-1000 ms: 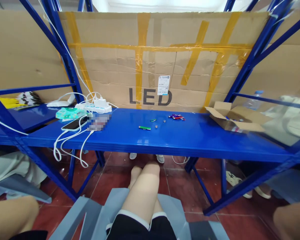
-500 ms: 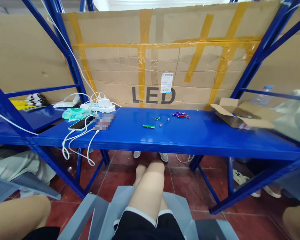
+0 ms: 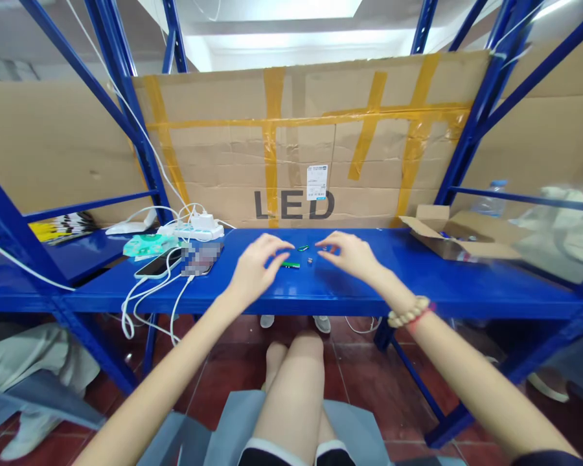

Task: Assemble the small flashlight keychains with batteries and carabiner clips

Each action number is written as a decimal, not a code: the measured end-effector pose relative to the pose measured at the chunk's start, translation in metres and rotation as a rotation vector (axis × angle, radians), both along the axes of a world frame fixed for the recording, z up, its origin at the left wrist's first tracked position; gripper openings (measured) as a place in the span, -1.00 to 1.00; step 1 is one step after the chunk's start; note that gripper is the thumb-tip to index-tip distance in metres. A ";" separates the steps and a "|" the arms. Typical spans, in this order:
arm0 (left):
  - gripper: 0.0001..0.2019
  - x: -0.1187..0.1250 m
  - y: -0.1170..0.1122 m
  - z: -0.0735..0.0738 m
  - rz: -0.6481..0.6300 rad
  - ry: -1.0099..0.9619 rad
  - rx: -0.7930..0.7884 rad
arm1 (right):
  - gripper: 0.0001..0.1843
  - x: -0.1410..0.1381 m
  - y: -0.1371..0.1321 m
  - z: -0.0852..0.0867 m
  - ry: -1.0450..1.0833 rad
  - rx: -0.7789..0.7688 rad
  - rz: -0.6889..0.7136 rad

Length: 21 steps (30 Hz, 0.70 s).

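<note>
**A:** So where's the green stick (image 3: 290,265)?

**B:** Flat on the blue shelf (image 3: 486,281), mid-span, between both hands. Its left end is just beside the left hand (image 3: 256,266), whose fingers are loosely curled and hold nothing. Can't tell if the fingertips touch it.

**A:** And the right hand (image 3: 352,254)?

**B:** Palm down and empty, fingers stretched leftward. The fingertips are near a small metal piece (image 3: 309,260), just right of the stick and apart from it. A green clip (image 3: 303,248) lies just behind the stick, in the gap between the hands. There's a bead bracelet (image 3: 408,312) on that wrist.

**A:** Further out?

**B:** Left side has a phone (image 3: 158,264), a teal packet (image 3: 148,244) and a power strip (image 3: 194,230). White cables (image 3: 140,304) droop over the front edge there.
On the right an open cardboard box (image 3: 461,233) sits well apart from the hands, with a water bottle (image 3: 488,202) beyond it.
At the back is a cardboard sheet (image 3: 296,162) marked LED, patched with yellow tape.
</note>
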State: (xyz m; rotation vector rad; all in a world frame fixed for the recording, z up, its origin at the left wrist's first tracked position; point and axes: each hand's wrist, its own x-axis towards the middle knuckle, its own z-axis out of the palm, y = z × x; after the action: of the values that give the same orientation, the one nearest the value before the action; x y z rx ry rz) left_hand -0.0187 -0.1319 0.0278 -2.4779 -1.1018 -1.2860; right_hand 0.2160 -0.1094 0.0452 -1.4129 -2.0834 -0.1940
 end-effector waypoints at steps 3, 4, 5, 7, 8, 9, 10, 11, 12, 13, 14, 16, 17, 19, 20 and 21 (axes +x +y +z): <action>-0.74 0.013 0.015 -0.011 0.002 0.230 -0.091 | -0.73 -0.020 0.010 -0.019 -0.080 -0.129 -0.008; -0.72 0.016 0.023 -0.016 0.021 0.291 -0.131 | -0.70 -0.025 0.013 -0.025 -0.088 -0.152 -0.016; -0.70 0.019 0.032 -0.020 0.011 0.343 -0.161 | -0.68 -0.030 0.015 -0.031 -0.101 -0.161 -0.015; -0.68 0.022 0.046 -0.027 0.009 0.390 -0.223 | -0.67 -0.036 0.016 -0.038 -0.113 -0.163 -0.019; -0.68 0.022 0.051 -0.029 0.018 0.390 -0.250 | -0.68 -0.038 0.016 -0.041 -0.106 -0.162 -0.027; -0.68 0.022 0.055 -0.031 0.023 0.387 -0.274 | -0.69 -0.040 0.015 -0.043 -0.089 -0.161 -0.035; -0.70 0.021 0.058 -0.032 0.025 0.377 -0.295 | -0.70 -0.040 0.015 -0.044 -0.065 -0.161 -0.042; -0.72 0.020 0.059 -0.032 0.018 0.364 -0.312 | -0.71 -0.041 0.014 -0.046 -0.039 -0.163 -0.047; -0.74 0.019 0.060 -0.033 -0.001 0.348 -0.323 | -0.72 -0.040 0.014 -0.047 -0.013 -0.168 -0.049; -0.75 0.018 0.061 -0.034 -0.030 0.329 -0.330 | -0.73 -0.040 0.014 -0.047 0.009 -0.175 -0.052; -0.76 0.018 0.062 -0.034 -0.066 0.306 -0.334 | -0.73 -0.039 0.015 -0.048 0.025 -0.183 -0.052; -0.78 0.017 0.064 -0.036 -0.138 0.254 -0.337 | -0.73 -0.038 0.016 -0.048 0.051 -0.197 -0.059; -0.80 0.017 0.065 -0.037 -0.163 0.226 -0.339 | -0.74 -0.038 0.016 -0.049 0.062 -0.199 -0.062; -0.83 0.017 0.067 -0.038 -0.186 0.162 -0.345 | -0.74 -0.038 0.017 -0.049 0.091 -0.194 -0.076; -0.85 0.018 0.067 -0.038 -0.194 0.125 -0.345 | -0.74 -0.037 0.018 -0.050 0.111 -0.191 -0.091; -0.86 0.018 0.067 -0.038 -0.202 0.088 -0.344 | -0.75 -0.037 0.019 -0.051 0.134 -0.189 -0.108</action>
State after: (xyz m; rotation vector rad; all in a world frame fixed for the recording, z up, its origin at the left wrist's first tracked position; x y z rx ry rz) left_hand -0.0007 -0.0651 -0.0102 -2.9328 -1.1614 -1.0978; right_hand 0.1787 -0.0904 -0.0057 -1.6057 -1.9588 0.0544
